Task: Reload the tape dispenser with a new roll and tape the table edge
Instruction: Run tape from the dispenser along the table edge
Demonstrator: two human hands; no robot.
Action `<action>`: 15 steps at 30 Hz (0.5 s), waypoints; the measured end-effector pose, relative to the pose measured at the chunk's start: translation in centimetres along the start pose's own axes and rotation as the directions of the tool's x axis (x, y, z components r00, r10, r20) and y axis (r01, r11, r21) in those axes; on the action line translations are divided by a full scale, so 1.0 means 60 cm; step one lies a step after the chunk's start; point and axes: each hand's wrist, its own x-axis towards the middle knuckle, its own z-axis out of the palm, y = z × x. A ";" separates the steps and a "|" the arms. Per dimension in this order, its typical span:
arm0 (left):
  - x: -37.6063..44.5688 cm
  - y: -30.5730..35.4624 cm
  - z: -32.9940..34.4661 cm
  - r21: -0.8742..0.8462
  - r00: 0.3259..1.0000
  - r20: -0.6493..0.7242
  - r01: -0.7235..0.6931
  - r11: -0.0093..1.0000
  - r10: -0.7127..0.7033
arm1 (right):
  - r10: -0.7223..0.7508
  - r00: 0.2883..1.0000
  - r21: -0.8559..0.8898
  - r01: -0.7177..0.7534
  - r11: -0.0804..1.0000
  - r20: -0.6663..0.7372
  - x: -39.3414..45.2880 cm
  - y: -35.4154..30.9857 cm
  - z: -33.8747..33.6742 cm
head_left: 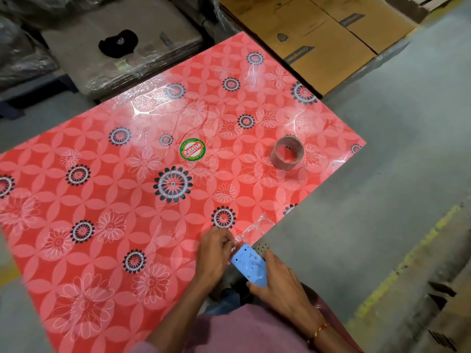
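A light blue tape dispenser point(251, 267) sits at the near right edge of the red flowered table point(107, 189), gripped by my right hand point(276, 281). My left hand point(216, 248) pinches the clear tape point(254, 229) just ahead of the dispenser's toothed blade. The clear strip runs wrinkled along the table edge toward the far right. A bare brown cardboard tape core point(289, 154) stands on the table further off to the right.
A round green and red sticker point(192, 149) marks the table's middle. Cardboard boxes point(328, 36) lie beyond the far corner, and a wrapped stack with a black cap point(118, 43) behind the table. Grey concrete floor with a yellow line point(397, 273) is to the right.
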 end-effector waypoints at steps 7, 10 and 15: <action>0.008 -0.006 0.003 0.057 1.000 0.013 0.022 0.998 -0.023 | 0.010 1.000 -0.003 -0.010 1.000 -0.014 0.004 0.002 0.006; 0.011 0.000 -0.002 0.106 0.998 0.056 0.029 0.994 -0.035 | 0.022 1.000 0.020 -0.022 1.000 -0.015 0.005 0.003 0.008; 0.017 -0.001 -0.001 0.101 0.995 0.081 0.055 0.993 -0.064 | 0.047 0.999 0.068 -0.046 0.997 -0.007 0.004 0.005 0.012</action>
